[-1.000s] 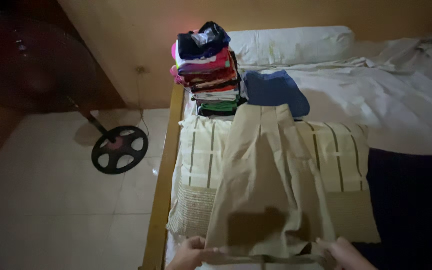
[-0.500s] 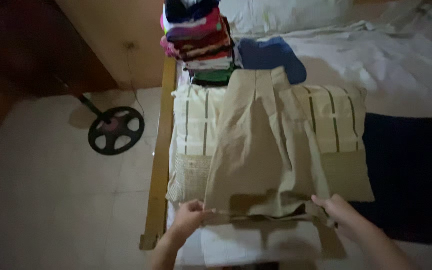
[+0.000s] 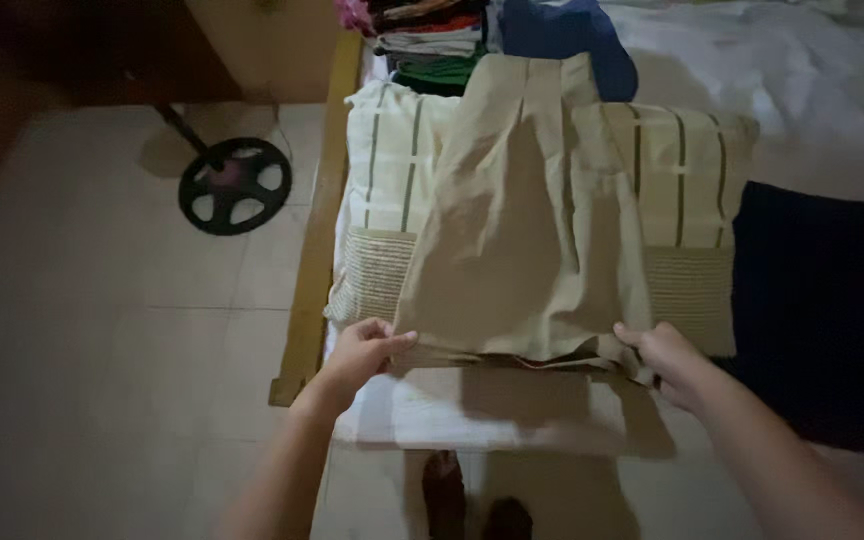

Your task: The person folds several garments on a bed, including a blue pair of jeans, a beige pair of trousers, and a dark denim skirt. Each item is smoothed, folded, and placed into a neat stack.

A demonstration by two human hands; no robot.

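A khaki pair of trousers (image 3: pixel 522 240) lies spread lengthwise over a cream striped pillow (image 3: pixel 392 190) at the bed's near edge. My left hand (image 3: pixel 364 350) pinches the near left corner of the khaki cloth. My right hand (image 3: pixel 664 358) grips the near right corner. Both corners are lifted slightly off the white sheet (image 3: pixel 492 420) below. The far end of the garment reaches toward a stack of folded clothes (image 3: pixel 432 40).
A blue folded garment (image 3: pixel 572 35) lies behind the pillow. A dark cloth (image 3: pixel 822 300) covers the bed at the right. The wooden bed frame (image 3: pixel 317 250) runs along the left. A fan base (image 3: pixel 234 185) stands on the tiled floor (image 3: pixel 122 350).
The view has tilted down, so the clothes stack slid toward the top edge. My hands and forearms have come further into view, still holding the near corners of the khaki garment.
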